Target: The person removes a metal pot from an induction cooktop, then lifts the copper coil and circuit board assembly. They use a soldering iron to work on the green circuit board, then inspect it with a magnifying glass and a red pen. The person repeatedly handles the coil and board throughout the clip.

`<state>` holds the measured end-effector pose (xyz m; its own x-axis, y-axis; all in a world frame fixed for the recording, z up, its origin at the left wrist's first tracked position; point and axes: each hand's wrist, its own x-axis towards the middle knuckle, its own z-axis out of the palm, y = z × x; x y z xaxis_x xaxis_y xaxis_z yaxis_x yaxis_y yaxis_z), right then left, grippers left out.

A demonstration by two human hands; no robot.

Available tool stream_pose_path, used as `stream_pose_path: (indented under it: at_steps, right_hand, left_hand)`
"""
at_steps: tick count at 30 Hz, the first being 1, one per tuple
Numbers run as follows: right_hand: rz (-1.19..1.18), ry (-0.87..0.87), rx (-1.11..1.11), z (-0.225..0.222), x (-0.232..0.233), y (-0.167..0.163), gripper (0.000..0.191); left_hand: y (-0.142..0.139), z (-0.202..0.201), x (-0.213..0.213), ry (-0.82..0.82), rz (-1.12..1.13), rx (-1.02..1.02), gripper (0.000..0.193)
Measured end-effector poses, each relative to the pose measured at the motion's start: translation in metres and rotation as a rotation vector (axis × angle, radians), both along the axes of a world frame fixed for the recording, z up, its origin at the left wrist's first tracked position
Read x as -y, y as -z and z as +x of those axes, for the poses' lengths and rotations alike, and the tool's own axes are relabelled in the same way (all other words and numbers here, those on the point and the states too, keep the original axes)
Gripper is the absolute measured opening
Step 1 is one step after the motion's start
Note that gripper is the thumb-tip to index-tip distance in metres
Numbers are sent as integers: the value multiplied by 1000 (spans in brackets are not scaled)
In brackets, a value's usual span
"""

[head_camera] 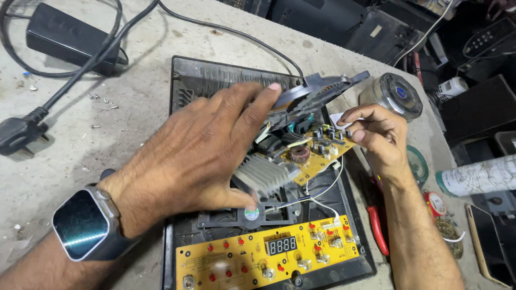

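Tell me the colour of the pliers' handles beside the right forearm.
Red, on the pliers; the head view shows it.
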<state>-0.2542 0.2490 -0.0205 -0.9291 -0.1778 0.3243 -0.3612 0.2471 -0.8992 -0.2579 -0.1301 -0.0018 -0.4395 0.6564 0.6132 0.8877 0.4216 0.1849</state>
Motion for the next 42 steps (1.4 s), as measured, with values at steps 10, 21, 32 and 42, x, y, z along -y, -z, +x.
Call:
stream_pose_path:
  at_steps: [10, 21, 32, 42]
  right_hand:
    - [8, -43, 158, 8, -18, -3, 42]
    - [-163, -96, -18, 11, 3, -11, 52]
    - [5, -57, -50, 23, 42, -13, 81]
    - [261, 42, -185, 19, 47, 4, 83]
  left_hand:
    - [14, 15, -33, 74, -15, -20, 126]
    - [3, 7, -18, 57, 97, 121, 86]
    - [1, -18, 11, 52, 591, 442, 47]
    - [10, -39, 21, 0, 486, 689, 53]
